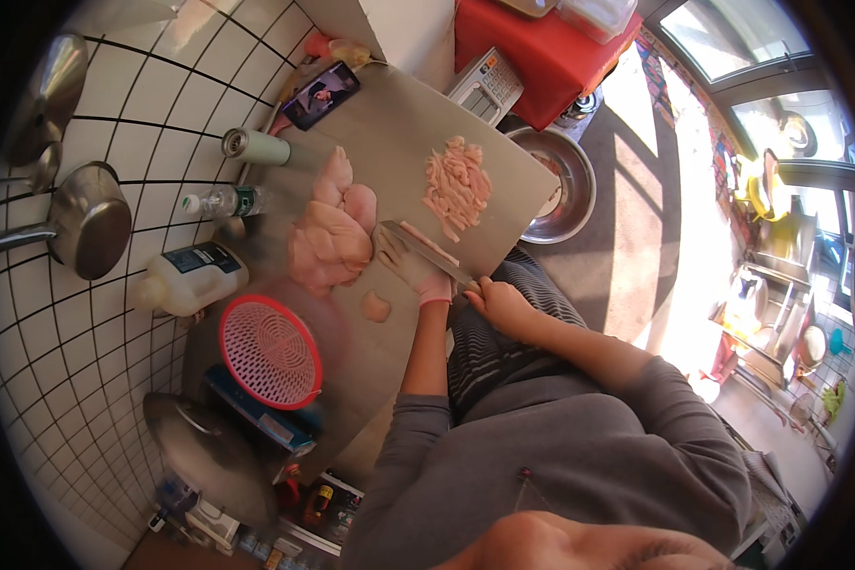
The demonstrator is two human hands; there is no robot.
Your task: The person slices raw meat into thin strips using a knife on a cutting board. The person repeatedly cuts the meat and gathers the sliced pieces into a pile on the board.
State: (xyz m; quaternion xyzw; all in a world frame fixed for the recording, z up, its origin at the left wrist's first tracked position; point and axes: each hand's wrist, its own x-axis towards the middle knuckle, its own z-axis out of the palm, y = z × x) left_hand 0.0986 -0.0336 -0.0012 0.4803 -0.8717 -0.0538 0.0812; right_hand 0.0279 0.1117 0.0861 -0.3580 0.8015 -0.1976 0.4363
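Note:
My right hand (502, 308) is closed around the handle of a long kitchen knife (427, 251). In a pale glove, my left hand (407, 267) lies flat on the work surface beside the blade, over meat that its fingers mostly hide. A thin strip of raw meat (429, 241) lies along the blade's far side. Left of the gloved hand sits a pile of large raw poultry pieces (331, 242), with one small piece (375, 306) apart from it. Beyond the knife, a heap of cut raw strips (458, 184) rests on the grey-brown surface (399, 121).
A steel bowl (577, 189) stands below the surface's right edge, near a scale (486, 85). Along the tiled wall are a phone (320, 95), a green flask (256, 147), a plastic bottle (224, 201), a white jug (192, 278) and a red-rimmed colander (271, 352).

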